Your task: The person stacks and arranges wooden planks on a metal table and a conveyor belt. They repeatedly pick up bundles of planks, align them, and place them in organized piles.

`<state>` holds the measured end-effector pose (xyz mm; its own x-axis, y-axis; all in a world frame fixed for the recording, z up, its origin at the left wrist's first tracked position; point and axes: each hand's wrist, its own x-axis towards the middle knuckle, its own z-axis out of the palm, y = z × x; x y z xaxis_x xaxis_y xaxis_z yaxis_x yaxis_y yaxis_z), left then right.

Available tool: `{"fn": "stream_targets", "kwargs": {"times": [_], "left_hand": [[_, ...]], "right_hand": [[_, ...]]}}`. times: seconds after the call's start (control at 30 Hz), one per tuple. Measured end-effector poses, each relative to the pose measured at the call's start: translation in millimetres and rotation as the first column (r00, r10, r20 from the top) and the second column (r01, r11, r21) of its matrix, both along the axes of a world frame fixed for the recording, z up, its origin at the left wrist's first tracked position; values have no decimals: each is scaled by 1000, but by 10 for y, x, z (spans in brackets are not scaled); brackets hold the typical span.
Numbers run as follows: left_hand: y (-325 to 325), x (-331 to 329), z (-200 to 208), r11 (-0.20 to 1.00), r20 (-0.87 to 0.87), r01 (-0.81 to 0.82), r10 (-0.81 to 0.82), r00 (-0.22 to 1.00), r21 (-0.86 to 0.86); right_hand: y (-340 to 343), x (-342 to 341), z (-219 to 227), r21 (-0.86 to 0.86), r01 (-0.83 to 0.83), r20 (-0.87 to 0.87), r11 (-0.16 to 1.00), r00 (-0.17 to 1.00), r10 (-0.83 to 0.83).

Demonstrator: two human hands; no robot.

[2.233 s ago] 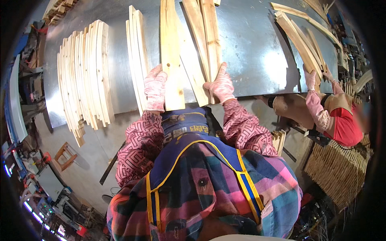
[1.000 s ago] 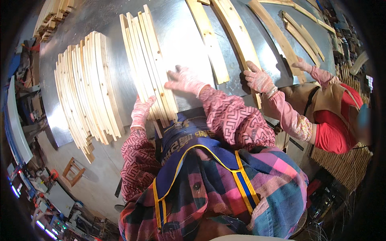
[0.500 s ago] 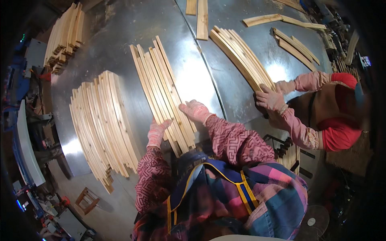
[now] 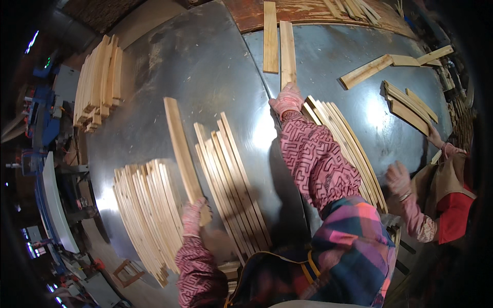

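Observation:
My left hand (image 4: 193, 218), in a pink work glove, is closed round the near end of a wooden slat (image 4: 179, 146). The slat slants away between a large bundle of slats (image 4: 146, 210) on its left and a smaller bundle (image 4: 233, 185) on its right. Stretched far forward, my right hand (image 4: 287, 98), gloved alike, grips the near end of a flat wooden board (image 4: 288, 49). Its fingertips are partly hidden by the glove's back. Just left of that board lies a second one (image 4: 270, 38).
A curved slat bundle (image 4: 354, 149) lies right of my right forearm. Across the metal table (image 4: 205, 56), a co-worker's hand (image 4: 399, 179) is near that bundle, the other by short slats (image 4: 408, 105). Another stack (image 4: 97, 82) sits far left; angled pieces (image 4: 367, 71) lie far right.
My hands have left the middle bundle's sides. The left has taken hold of a slat; the right has reached forward to a board. The co-worker's hands have come off the curved bundle.

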<state>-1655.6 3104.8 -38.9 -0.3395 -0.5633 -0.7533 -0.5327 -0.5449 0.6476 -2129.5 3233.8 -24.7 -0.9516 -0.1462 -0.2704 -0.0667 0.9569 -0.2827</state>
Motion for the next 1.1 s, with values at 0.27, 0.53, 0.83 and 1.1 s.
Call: {"fn": "stream_targets", "kwargs": {"times": [0.27, 0.53, 0.83, 1.1], "left_hand": [[-1553, -2550, 543, 902, 62, 278, -273, 960, -331], [-1552, -3648, 301, 984, -363, 135, -85, 928, 112], [-1711, -3659, 82, 988, -397, 48, 13, 918, 144], [-1435, -3934, 236, 950, -303, 298, -311, 901, -89]], "right_hand": [[-571, -638, 121, -208, 112, 184, 972, 980, -74], [-1069, -1018, -190, -69, 220, -154, 973, 962, -228], [-1142, -1107, 172, -511, 8, 229, 860, 965, 127], [-1070, -419, -94, -789, -252, 46, 560, 885, 464]]}}
